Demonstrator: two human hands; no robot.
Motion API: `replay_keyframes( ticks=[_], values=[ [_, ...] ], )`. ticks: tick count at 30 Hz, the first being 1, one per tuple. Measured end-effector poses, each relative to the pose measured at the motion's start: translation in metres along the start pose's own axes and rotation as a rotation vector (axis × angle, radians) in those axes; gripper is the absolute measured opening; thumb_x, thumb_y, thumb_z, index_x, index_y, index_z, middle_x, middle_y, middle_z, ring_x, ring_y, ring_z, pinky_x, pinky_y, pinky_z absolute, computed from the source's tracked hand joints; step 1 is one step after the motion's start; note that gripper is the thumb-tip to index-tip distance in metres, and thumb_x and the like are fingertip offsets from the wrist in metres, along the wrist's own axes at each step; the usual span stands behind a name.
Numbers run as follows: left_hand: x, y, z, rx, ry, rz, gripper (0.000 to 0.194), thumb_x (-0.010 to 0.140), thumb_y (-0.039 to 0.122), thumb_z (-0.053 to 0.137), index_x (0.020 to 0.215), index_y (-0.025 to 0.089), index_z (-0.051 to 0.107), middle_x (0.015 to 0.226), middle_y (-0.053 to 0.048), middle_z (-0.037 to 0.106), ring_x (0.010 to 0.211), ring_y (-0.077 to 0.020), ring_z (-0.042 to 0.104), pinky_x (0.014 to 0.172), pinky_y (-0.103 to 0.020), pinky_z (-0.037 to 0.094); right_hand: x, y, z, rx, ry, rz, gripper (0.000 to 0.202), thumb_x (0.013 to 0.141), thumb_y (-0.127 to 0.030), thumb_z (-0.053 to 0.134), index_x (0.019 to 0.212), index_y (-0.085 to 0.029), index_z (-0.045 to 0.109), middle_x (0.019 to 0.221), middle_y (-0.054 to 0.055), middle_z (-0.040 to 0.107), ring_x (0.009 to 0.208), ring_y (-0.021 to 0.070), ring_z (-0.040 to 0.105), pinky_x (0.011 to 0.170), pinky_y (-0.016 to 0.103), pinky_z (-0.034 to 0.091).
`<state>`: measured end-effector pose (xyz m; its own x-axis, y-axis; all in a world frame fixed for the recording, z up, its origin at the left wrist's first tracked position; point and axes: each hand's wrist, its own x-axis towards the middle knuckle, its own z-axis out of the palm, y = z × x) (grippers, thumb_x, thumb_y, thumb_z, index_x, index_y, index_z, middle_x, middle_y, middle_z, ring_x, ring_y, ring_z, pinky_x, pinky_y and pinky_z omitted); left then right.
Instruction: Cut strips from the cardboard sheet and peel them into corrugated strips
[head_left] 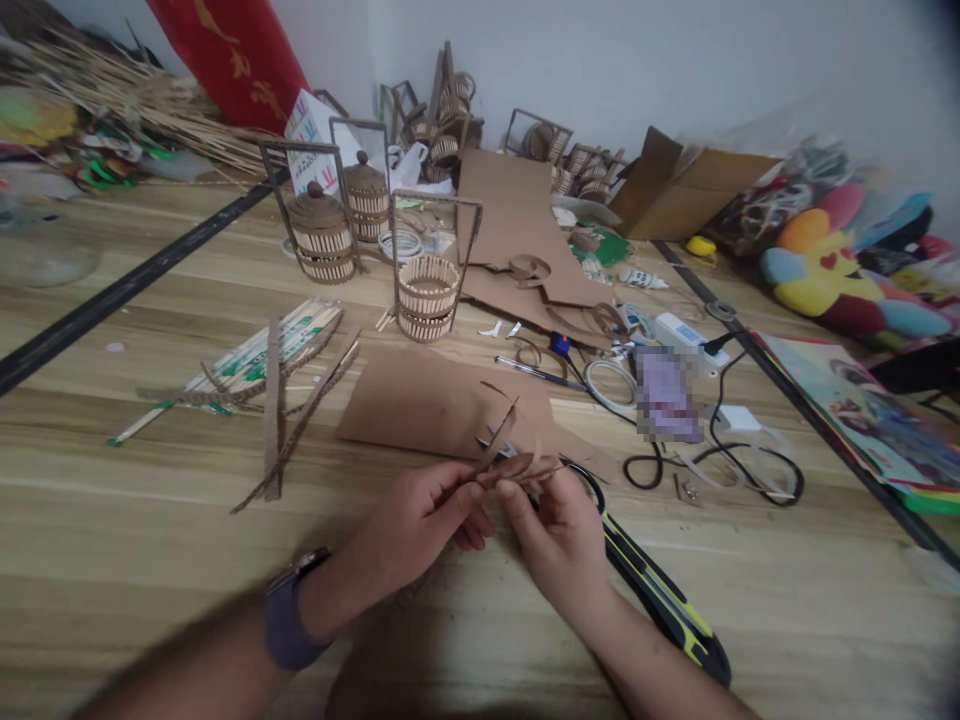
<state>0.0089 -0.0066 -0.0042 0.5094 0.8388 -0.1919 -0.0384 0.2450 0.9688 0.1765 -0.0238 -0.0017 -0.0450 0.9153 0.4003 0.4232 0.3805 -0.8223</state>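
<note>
Between my left hand [427, 520] and my right hand [566, 535], thin brown cardboard strips [521, 465] are pinched near the fingertips. Both hands are closed on these strips, one end of which points up and away. Just beyond the fingers, the metal tips of a tool [496, 445] show; the rest of it is hidden. A black and yellow utility knife [664, 590] lies beside my right forearm. Under and past the hands rests a flat cardboard sheet [420, 405]. Farther off stands a small basket of light sticks with a tall brown handle [427, 290].
Two lidded stick baskets [321, 230] stand at the back left. Wrapped wooden sticks [262, 355] and loose cardboard strips [274, 420] lie to the left. On the right are coiled cables [720, 475], a power strip [686, 340], a cardboard box [682, 190] and magazines [862, 410].
</note>
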Motion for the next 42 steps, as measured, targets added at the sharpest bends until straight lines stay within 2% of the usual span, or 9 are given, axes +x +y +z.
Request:
replay_keyframes(
  ticks=[5, 9, 12, 19, 26, 30, 33, 39, 42],
  values=[
    [-0.001, -0.0006, 0.0008, 0.009, 0.004, 0.041, 0.041, 0.091, 0.053, 0.051, 0.092, 0.013, 0.062, 0.069, -0.003, 0.064, 0.06, -0.0147, 0.062, 0.057, -0.025, 0.05, 0.0046, -0.003, -0.002, -0.271, 0.008, -0.313, 0.006, 0.088, -0.021, 0.065, 0.091, -0.025, 0.063, 0.096, 0.003, 0.074, 0.09, 0.0202, 0.068, 0.079, 0.035, 0.05],
    [-0.0018, -0.0031, 0.0, 0.078, 0.018, 0.079, 0.039, 0.094, 0.05, 0.048, 0.093, 0.014, 0.064, 0.07, -0.003, 0.064, 0.06, -0.0146, 0.061, 0.057, -0.025, 0.049, 0.0059, -0.0043, -0.0024, -0.371, 0.019, -0.39, 0.01, 0.089, -0.016, 0.061, 0.094, -0.025, 0.063, 0.091, 0.002, 0.076, 0.088, 0.02, 0.068, 0.08, 0.037, 0.047],
    [-0.0018, -0.0041, -0.0014, 0.123, 0.023, 0.087, 0.036, 0.095, 0.045, 0.047, 0.088, 0.014, 0.065, 0.07, -0.003, 0.065, 0.061, -0.0148, 0.062, 0.057, -0.024, 0.049, 0.0052, -0.0059, -0.0034, -0.35, 0.016, -0.352, 0.011, 0.091, -0.016, 0.058, 0.092, -0.026, 0.063, 0.089, 0.002, 0.076, 0.085, 0.0195, 0.07, 0.08, 0.037, 0.048],
    [-0.0034, 0.0005, -0.0012, 0.129, -0.016, 0.053, 0.032, 0.093, 0.039, 0.049, 0.08, 0.014, 0.063, 0.071, -0.004, 0.068, 0.064, -0.0151, 0.064, 0.06, -0.024, 0.051, 0.0017, -0.0008, -0.0022, -0.112, 0.051, -0.001, 0.008, 0.094, -0.026, 0.056, 0.094, -0.025, 0.064, 0.086, 0.003, 0.075, 0.078, 0.0181, 0.07, 0.066, 0.03, 0.054],
    [0.0016, 0.0009, -0.0003, -0.004, -0.009, 0.003, 0.034, 0.091, 0.046, 0.051, 0.091, 0.014, 0.063, 0.068, -0.002, 0.064, 0.061, -0.0149, 0.063, 0.058, -0.025, 0.05, 0.0033, -0.0036, -0.0004, -0.277, -0.003, -0.312, 0.01, 0.09, -0.017, 0.059, 0.093, -0.026, 0.062, 0.091, 0.002, 0.076, 0.088, 0.0189, 0.07, 0.08, 0.037, 0.05],
    [0.0016, 0.002, -0.0002, 0.004, -0.004, 0.024, 0.035, 0.091, 0.046, 0.05, 0.092, 0.014, 0.063, 0.067, -0.001, 0.063, 0.06, -0.0146, 0.062, 0.057, -0.025, 0.05, 0.0041, -0.0032, -0.0009, -0.358, 0.009, -0.374, 0.011, 0.089, -0.018, 0.062, 0.095, -0.027, 0.063, 0.094, 0.002, 0.077, 0.092, 0.0213, 0.07, 0.083, 0.041, 0.046],
    [-0.0016, 0.0006, -0.0003, 0.049, -0.005, 0.043, 0.032, 0.093, 0.042, 0.048, 0.09, 0.014, 0.063, 0.069, -0.002, 0.065, 0.062, -0.0149, 0.063, 0.059, -0.025, 0.051, 0.0033, -0.0029, -0.0021, -0.327, -0.01, -0.317, 0.011, 0.089, -0.017, 0.059, 0.091, -0.027, 0.064, 0.088, 0.002, 0.076, 0.087, 0.0204, 0.071, 0.083, 0.04, 0.048],
    [-0.0045, 0.001, -0.0009, 0.102, -0.029, 0.012, 0.029, 0.092, 0.038, 0.049, 0.089, 0.013, 0.064, 0.071, -0.004, 0.069, 0.062, -0.015, 0.065, 0.06, -0.025, 0.052, 0.0011, -0.0008, -0.0033, -0.09, 0.035, 0.031, 0.01, 0.094, -0.029, 0.056, 0.091, -0.025, 0.065, 0.086, 0.003, 0.074, 0.081, 0.0184, 0.069, 0.07, 0.032, 0.054],
    [-0.0018, 0.0005, -0.0016, 0.086, -0.017, 0.016, 0.031, 0.091, 0.042, 0.052, 0.09, 0.014, 0.064, 0.073, -0.004, 0.068, 0.066, -0.0164, 0.066, 0.062, -0.026, 0.053, 0.0005, -0.0014, -0.0027, -0.109, 0.036, 0.006, 0.01, 0.094, -0.029, 0.056, 0.092, -0.025, 0.065, 0.086, 0.004, 0.073, 0.082, 0.0191, 0.069, 0.072, 0.033, 0.054]
  ],
)
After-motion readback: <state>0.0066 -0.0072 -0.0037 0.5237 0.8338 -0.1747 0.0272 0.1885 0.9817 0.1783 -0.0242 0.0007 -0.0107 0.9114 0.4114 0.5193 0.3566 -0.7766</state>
